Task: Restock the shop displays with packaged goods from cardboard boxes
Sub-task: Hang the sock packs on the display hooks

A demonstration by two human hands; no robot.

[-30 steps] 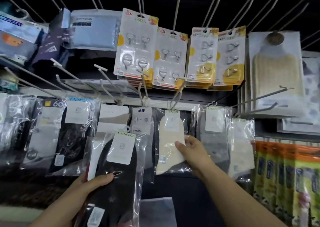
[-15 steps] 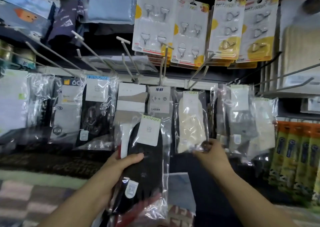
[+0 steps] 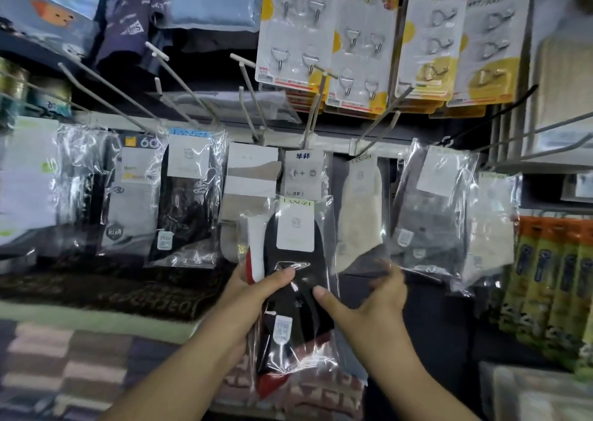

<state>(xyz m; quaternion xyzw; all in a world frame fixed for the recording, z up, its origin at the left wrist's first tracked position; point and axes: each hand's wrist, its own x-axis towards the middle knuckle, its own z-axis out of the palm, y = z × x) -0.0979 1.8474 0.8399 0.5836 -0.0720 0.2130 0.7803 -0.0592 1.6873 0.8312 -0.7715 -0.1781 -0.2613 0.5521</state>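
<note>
I see the black sock pack [image 3: 296, 279] in its clear sleeve held upright at the middle of the view, in front of the lower row of hanging socks; its white header card overlaps the bottom edge of the grey carded pack [image 3: 304, 172] behind it. My left hand [image 3: 256, 287] grips the pack's left edge, thumb curled across the front, with a white-and-red pack [image 3: 255, 257] tucked behind it. My right hand [image 3: 372, 295] pinches the right edge, thumb on the front face, fingers blurred behind the film. Just to the right hangs a cream sock pack [image 3: 361, 208], its lower corner near my right fingers, then a dark grey pack [image 3: 430, 208]. Bare metal pegs [image 3: 253, 99] jut out above the row, with open gaps between them. Above those hang carded wall hooks [image 3: 296, 32].
</note>
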